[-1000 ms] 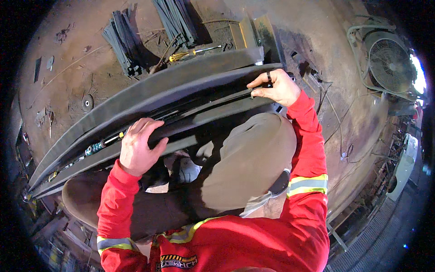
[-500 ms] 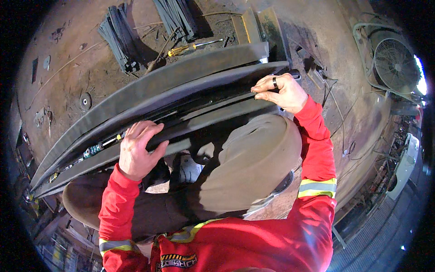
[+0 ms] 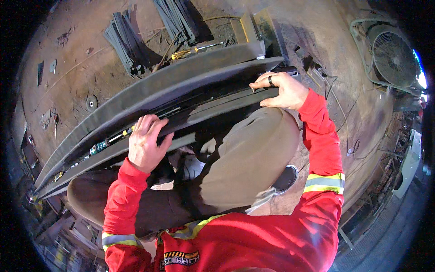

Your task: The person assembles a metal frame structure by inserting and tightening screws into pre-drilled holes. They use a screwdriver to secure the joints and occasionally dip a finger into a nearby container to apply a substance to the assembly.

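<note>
Two hands were down on that long dark curved panel, and it lay across your knees, running from the lower left up to the upper right over the dirty workshop floor. Your left hand pressed flat on the panel's near strip about midway along, fingers spread and curled over the edge, gripping it loosely rather than clenched. Your right hand sat at the panel's far right end, fingers bent over the top edge beside a black bar, a dark ring on one finger; how tightly it held I could not tell. A thin rod with a teal fitting ran inside the panel's channel, just left of your left hand. Beyond the panel on the floor lay a yellow-handled screwdriver and two bundles of dark strips. A caged fan stood well off at the upper right.
</note>
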